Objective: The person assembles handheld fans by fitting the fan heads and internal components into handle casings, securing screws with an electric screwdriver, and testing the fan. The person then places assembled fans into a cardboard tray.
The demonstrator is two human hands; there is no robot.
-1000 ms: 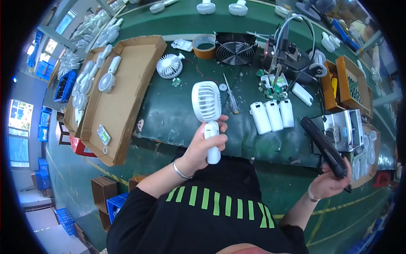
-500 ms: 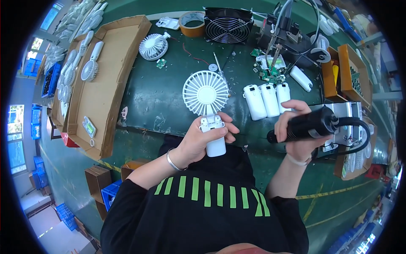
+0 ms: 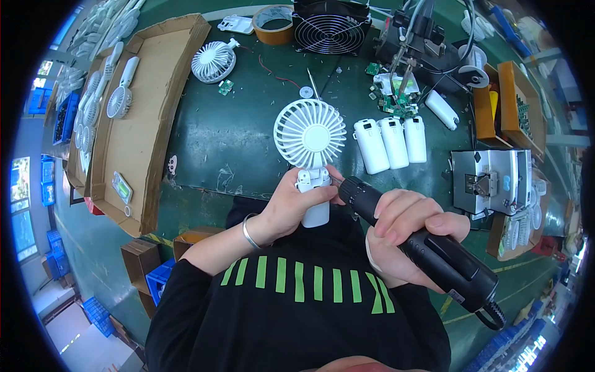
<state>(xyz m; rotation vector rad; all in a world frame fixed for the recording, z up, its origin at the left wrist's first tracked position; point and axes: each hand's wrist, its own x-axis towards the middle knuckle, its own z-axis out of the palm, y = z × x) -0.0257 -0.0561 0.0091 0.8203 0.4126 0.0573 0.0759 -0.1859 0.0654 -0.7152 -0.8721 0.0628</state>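
My left hand [image 3: 286, 201] is closed around the handle of a white handheld fan [image 3: 310, 133], whose round grille points up and away from me. In my right hand [image 3: 409, 232] is a black electric screwdriver [image 3: 455, 266], gripped around its body with the cord trailing at lower right. Its tip end is angled up and left, close to the hinge between the fan's head and handle. Whether the bit touches the fan I cannot tell, as the fingers of my left hand lie right beside it.
Three white handle shells [image 3: 392, 144] stand right of the fan, below a pile of green circuit boards [image 3: 400, 102] and a soldering fixture [image 3: 421, 53]. A cardboard tray [image 3: 139, 149] lies left. Behind are a tape roll [image 3: 273, 34] and black cooling fan [image 3: 330, 34]; a silver metal fixture [image 3: 489, 180] sits right.
My right hand has brought the screwdriver left and down, turning its tip toward the fan's hinge. The silver fixture behind it is now uncovered. My left hand still holds the fan, its grille turned slightly.
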